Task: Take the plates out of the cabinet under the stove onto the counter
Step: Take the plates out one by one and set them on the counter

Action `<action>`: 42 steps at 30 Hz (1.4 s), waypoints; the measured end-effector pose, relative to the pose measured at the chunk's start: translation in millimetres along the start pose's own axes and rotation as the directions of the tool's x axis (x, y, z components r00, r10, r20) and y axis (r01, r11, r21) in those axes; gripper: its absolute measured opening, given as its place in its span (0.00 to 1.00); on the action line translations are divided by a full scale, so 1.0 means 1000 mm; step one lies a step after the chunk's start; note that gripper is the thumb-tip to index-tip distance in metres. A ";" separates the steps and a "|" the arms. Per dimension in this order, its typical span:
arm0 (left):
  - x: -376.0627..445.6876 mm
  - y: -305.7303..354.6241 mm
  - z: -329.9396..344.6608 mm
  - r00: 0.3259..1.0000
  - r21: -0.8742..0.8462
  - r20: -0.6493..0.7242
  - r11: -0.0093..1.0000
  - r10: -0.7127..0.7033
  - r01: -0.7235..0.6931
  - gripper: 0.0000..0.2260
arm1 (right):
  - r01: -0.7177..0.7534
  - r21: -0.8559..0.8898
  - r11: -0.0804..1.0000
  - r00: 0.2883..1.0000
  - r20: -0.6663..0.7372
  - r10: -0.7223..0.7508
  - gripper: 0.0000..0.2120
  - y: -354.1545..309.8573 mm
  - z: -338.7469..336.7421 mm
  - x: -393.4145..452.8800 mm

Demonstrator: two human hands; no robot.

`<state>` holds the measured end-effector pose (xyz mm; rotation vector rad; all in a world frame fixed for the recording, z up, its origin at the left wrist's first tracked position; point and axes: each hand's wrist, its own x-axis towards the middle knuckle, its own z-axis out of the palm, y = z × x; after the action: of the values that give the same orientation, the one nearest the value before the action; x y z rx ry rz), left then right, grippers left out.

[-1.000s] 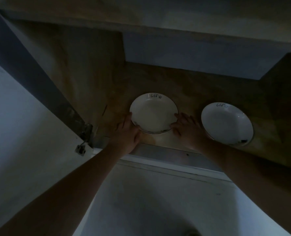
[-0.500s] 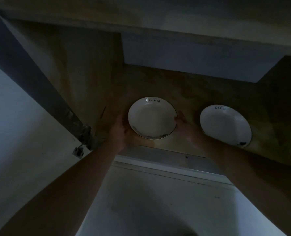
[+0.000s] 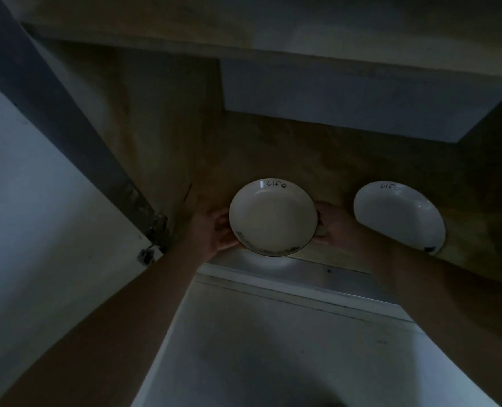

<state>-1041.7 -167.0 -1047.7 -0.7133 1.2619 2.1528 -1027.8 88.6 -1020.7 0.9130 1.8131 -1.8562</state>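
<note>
Inside the dim open cabinet, a white plate (image 3: 273, 217) with a dark rim and the word "Life" on it is lifted off the wooden shelf (image 3: 317, 160). My left hand (image 3: 211, 230) grips its left edge and my right hand (image 3: 333, 224) grips its right edge. A second white plate (image 3: 399, 215), also marked "Life", lies flat on the shelf to the right, just beyond my right wrist.
The open cabinet door (image 3: 38, 215) stands at the left, with its hinge (image 3: 152, 239) near my left forearm. A pale front ledge (image 3: 302, 274) runs under the plates. The cabinet's top edge (image 3: 273, 27) hangs overhead. White floor (image 3: 273, 348) lies below.
My hands have shifted from resting flat beside the left plate to holding it by both edges. The plate has come up off the shelf and toward me. The right plate has not moved.
</note>
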 end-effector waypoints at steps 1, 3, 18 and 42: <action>-0.002 0.000 -0.001 1.000 0.002 -0.003 1.000 -0.003 0.003 0.36 | -0.004 0.017 1.000 1.000 0.004 0.004 0.12 0.001 -0.001 0.000; -0.006 -0.002 -0.002 1.000 -0.009 0.002 1.000 -0.004 0.004 0.36 | -0.008 0.038 0.999 1.000 0.019 0.008 0.12 0.001 -0.003 -0.003; -0.073 -0.018 -0.009 0.997 0.166 -0.072 0.986 0.024 -0.012 0.30 | -0.017 -0.021 1.000 0.991 0.134 0.019 0.09 0.010 -0.012 -0.059; -0.455 0.061 0.048 0.931 0.164 -0.359 0.978 -0.065 0.131 0.21 | -0.372 0.091 0.924 0.921 0.162 0.355 0.13 -0.076 0.002 -0.425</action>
<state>-766.3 -232.6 -683.4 -1.0915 1.5484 1.8480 -777.2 23.8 -675.4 1.0498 1.3494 -1.7528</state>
